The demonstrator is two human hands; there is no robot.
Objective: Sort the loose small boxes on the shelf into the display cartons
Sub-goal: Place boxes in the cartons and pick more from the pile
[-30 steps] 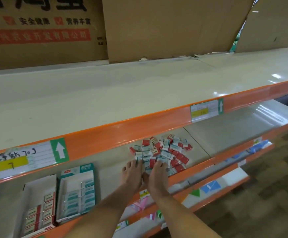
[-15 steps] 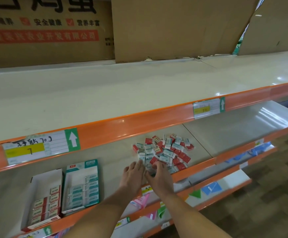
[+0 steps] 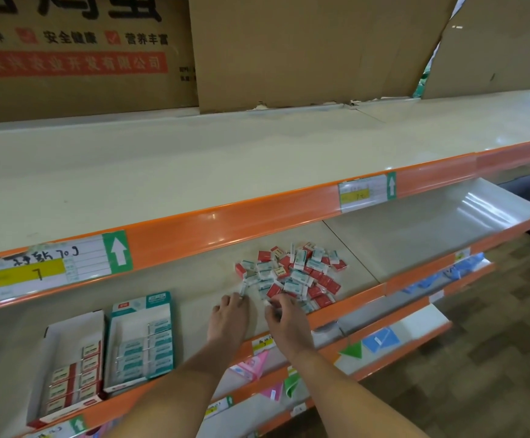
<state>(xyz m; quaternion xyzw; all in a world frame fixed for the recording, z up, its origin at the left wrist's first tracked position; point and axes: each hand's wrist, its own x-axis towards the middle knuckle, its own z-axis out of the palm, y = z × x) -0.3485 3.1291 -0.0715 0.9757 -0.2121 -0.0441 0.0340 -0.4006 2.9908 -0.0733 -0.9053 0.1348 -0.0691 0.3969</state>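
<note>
Both hands pick at the near edge of the loose pile: the left hand [image 3: 230, 317] pinches a teal-and-white box [image 3: 245, 287] at its fingertips; the right hand [image 3: 285, 320] curls round another small box [image 3: 268, 302].

The pile of red and teal boxes [image 3: 292, 275] lies on the middle shelf [image 3: 194, 279], right of the red carton [image 3: 67, 371] and teal carton [image 3: 142, 339]. Likely risks: colours mixed between cartons, or boxes nudged over the shelf's near lip.

Bare forearms, no sleeves, unadorned
</note>
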